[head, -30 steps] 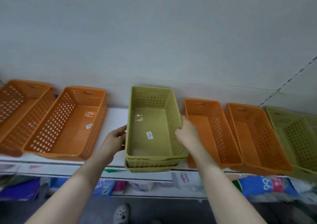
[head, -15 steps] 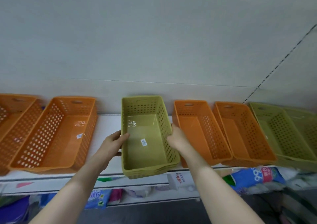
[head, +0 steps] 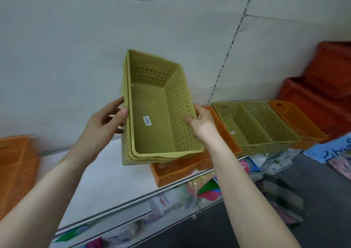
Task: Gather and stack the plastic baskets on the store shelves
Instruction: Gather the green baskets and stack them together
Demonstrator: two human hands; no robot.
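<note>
Above the shelf [head: 106, 173], you hold the nested green baskets [head: 157, 114] clear, left hand [head: 103, 123] and right hand [head: 202, 123] clamped on opposite long rims. Carrying step: next, align them over the green pair [head: 254, 126] rightward and lower squarely.

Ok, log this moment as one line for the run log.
phase: carrying | held: green basket stack lifted off shelf | left hand on left rim | right hand on right wall | next: green baskets at right

At your twelve o'clock stood a pale panelled wall [head: 95, 38]; packaged goods [head: 167, 202] crowded the lower shelf at six, and dark floor [head: 322, 209] lay at four.
</note>
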